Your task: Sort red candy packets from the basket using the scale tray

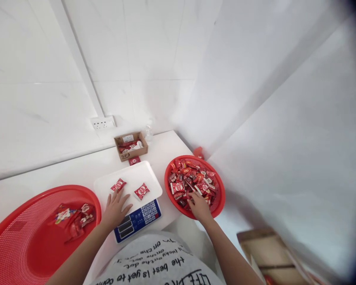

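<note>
My left hand [115, 209] lies over the white tray [148, 174] of a blue-panelled digital scale [150, 212]. Its fingers are spread, and the fingertips touch a small red-and-white candy packet [119, 184]. A second candy packet [141, 190] rests on the tray to the right of that hand. My right hand [199, 207] reaches over the near rim of a round red basket [221, 190] heaped with small red wrapped candies [178, 187]. Thumb and forefinger are apart at the pile; the other fingers are partly hidden.
A larger red basket [14, 211] at the left holds several red packets [77, 221]. Behind the scale stands a small cardboard box [133, 152] of red packets, with a clear bottle [148, 132] beside it. An open carton [267, 253] sits low at the right. Walls border the white table [166, 144].
</note>
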### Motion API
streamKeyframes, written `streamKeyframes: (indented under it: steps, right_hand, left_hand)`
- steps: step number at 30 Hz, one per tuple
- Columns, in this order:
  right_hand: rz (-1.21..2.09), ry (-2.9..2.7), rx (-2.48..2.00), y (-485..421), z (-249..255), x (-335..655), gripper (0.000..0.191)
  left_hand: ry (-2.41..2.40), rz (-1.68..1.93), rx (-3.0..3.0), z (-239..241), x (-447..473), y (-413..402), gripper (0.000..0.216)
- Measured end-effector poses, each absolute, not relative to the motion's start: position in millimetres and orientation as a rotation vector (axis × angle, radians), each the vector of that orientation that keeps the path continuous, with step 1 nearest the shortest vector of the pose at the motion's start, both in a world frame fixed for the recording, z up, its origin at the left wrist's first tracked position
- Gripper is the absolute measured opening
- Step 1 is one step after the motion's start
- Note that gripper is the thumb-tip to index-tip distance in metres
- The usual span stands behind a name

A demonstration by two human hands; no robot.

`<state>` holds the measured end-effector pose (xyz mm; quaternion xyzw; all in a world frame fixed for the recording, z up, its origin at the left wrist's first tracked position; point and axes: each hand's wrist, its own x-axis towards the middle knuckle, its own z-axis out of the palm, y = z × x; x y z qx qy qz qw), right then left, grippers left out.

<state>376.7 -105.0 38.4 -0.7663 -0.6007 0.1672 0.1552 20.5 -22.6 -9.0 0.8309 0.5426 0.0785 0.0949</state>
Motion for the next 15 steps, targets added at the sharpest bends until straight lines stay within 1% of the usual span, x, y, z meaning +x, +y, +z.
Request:
streamKeyframes:
  steps: [2, 5, 8, 10, 15]
  right_hand:
    - [0.477, -1.733, -2.236, -96, 34, 369, 0.038]
    - [0.456, -1.878, -2.238, -84, 32, 356, 0.058]
    - [0.473, -1.977, -2.307, -69, 26, 344, 0.066]
    - [0.421, -1.962, -2.342, -61, 21, 339, 0.062]
    - [0.389, -1.743, -2.230, -60, 17, 340, 0.033]
  left_hand:
    - [1.608, 0.277, 2.476, -8, 18, -24, 0.041]
    - [1.610, 0.348, 2.476, -6, 16, -29, 0.039]
    - [1.596, 0.395, 2.452, -5, 15, -37, 0.039]
    - [1.578, 0.420, 2.429, -4, 12, -44, 0.039]
    - [1.559, 0.502, 2.374, 1, -2, -58, 0.038]
